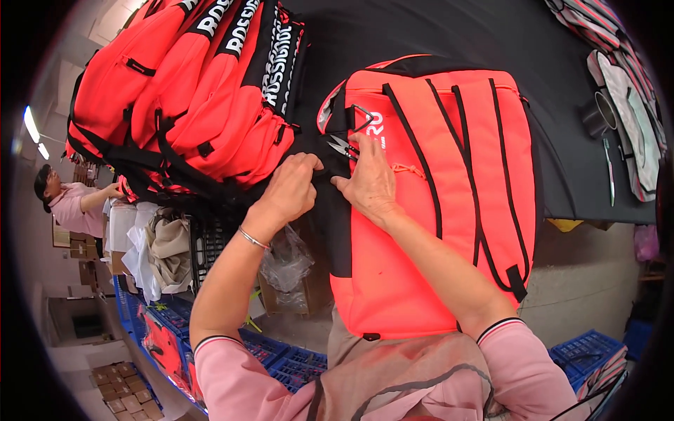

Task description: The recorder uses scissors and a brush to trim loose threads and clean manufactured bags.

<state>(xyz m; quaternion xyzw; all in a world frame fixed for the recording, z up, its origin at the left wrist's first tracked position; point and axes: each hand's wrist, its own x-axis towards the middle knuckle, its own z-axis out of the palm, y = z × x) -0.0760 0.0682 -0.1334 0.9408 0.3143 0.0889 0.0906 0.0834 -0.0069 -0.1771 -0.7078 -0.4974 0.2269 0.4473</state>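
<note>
A bright coral-red backpack [404, 281] with black trim lies in front of me, its two shoulder straps [449, 154] facing up. My right hand [372, 179] rests over its left side, fingers closed on a small pair of thread snips [342, 147]. The blades point up and to the left, beside a black side strap. Left of the bag's edge, my left hand [289, 188] is pinched closed near dark fabric; what lies between its fingertips is too small to tell. A thin red cord loop [407, 169] sits on the back panel.
Several similar red backpacks [189, 105] are stacked at the left on the black-covered table [421, 31]. At the right lie a dark cup [599, 116], a toothbrush-like tool [609, 172] and grey fabric pieces [632, 126]. Blue crates [586, 354] stand below; another person [77, 203] works at far left.
</note>
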